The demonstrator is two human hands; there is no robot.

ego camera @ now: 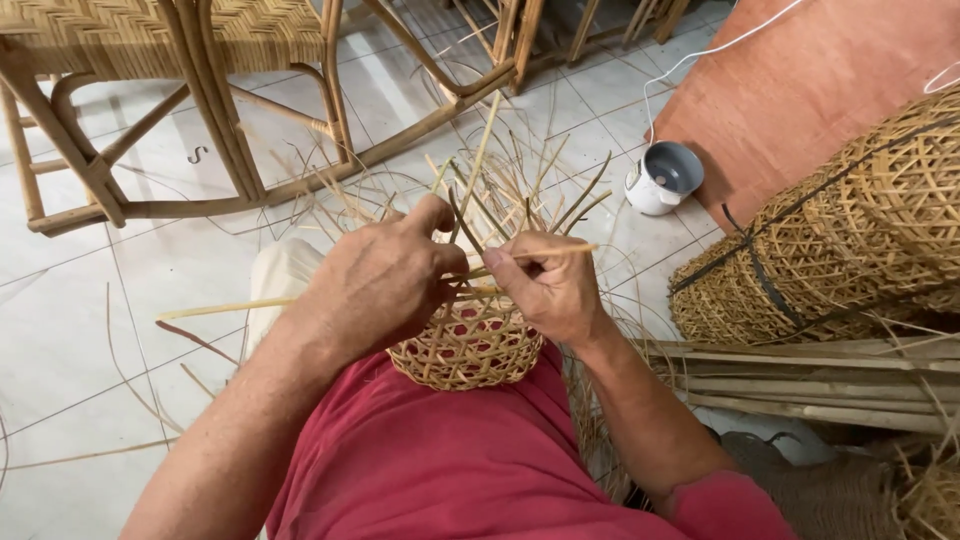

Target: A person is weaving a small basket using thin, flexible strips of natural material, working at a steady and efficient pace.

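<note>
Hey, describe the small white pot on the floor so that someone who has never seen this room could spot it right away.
Start at the orange mat in the top right corner. At its lower left edge, on the white floor tiles, stands the pot, round, white outside and grey inside, with a white cord running up from it. Everything else nearby is tan cane or wicker.

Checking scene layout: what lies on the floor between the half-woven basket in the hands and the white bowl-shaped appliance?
In the head view, loose upright cane strips rising from the small woven basket, then bare tile before the white appliance.
</note>
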